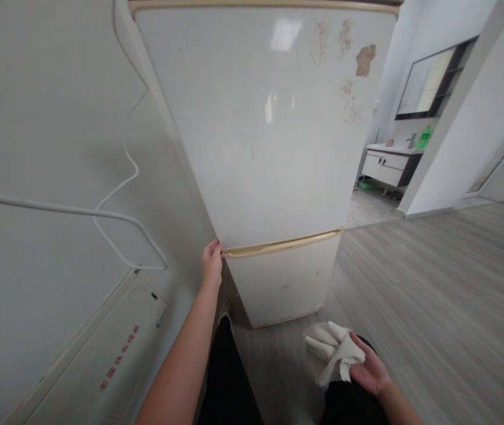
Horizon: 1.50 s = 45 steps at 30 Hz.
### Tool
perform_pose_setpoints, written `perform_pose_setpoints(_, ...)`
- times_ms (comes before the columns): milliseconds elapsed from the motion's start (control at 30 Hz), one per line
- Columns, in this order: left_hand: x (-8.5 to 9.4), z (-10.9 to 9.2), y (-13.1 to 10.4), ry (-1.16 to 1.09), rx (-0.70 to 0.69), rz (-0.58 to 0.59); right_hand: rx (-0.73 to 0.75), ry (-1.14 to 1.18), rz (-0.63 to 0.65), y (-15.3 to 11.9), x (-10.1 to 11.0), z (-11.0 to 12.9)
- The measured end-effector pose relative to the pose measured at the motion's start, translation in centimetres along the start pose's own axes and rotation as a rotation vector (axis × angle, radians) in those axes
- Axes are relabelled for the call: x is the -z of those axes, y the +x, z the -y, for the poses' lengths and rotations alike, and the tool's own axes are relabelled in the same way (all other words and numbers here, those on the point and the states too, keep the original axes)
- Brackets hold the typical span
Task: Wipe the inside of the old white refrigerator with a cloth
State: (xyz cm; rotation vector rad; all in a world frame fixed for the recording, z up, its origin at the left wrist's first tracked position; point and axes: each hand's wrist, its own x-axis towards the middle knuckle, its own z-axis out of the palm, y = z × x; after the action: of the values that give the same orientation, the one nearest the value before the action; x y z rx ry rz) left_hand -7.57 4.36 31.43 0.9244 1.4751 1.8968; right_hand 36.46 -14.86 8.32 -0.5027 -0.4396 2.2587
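Observation:
A white two-door refrigerator (270,136) stands in front of me, with brown stains and a peeled patch at its upper right. My left hand (212,260) is closed at its left edge, fingers at the end of the yellowed handle strip (285,243) between the upper and lower doors. Both doors look closed. Low on the right, my right hand (369,366) holds a crumpled white cloth (329,348) near my knee; the cloth hangs apart from the lower door (285,283).
A white cable (132,159) runs down the left wall, near a panel with red lettering (119,360). Grey wood-look floor (433,295) extends right. Beyond the doorway are a washbasin cabinet (387,167), a green bottle (424,137) and a mirror (424,82).

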Motion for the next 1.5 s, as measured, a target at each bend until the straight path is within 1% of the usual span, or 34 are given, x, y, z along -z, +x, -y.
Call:
perform_pose_setpoints(233, 0.1, 0.2, -0.9, -0.034, 0.005, -0.045, -0.007, 0.031, -0.005, -0.2, 0.4, 0.0)
perform_pose_setpoints(433, 0.0, 0.7, -1.1, -0.054, 0.07, -0.006, 0.017, 0.002, 0.001, -0.5, 0.3, 0.1)
perform_pose_setpoints(633, 0.1, 1.0, -1.3, -0.048, 0.102, 0.017, 0.055, 0.014, 0.004, -0.6, 0.5, -0.1)
perform_pose_setpoints(767, 0.2, 1.3, -1.6, -0.035, 0.109, 0.062, 0.043, -0.002, 0.009, -0.7, -0.2, 0.1)
perform_pose_setpoints(867, 0.4, 1.4, -1.8, 0.0, 0.092, 0.124, 0.005, -0.005, 0.014, -0.8, -1.0, 0.4)
perform_pose_setpoints(933, 0.5, 1.4, -1.9, 0.036, 0.109, 0.167, 0.003, -0.002, 0.006, -0.8, -1.3, 0.5)
perform_pose_setpoints(1067, 0.6, 1.2, -2.0, 0.061, 0.173, 0.203, -0.008, 0.01, -0.015, -0.8, -1.1, 0.4)
perform_pose_setpoints(1200, 0.7, 1.1, -2.2, 0.069, 0.175, 0.218, 0.005, 0.02, 0.004, -0.6, -0.7, 0.3)
perform_pose_setpoints(1300, 1.2, 1.1, -2.1, 0.065, 0.182, 0.253, 0.013, 0.029, 0.022, -0.5, -0.6, 0.3)
perform_pose_setpoints(1500, 2.0, 1.3, -1.9, 0.062, 0.148, 0.323, 0.028, -0.003, -0.013, -0.5, -0.8, 0.4)
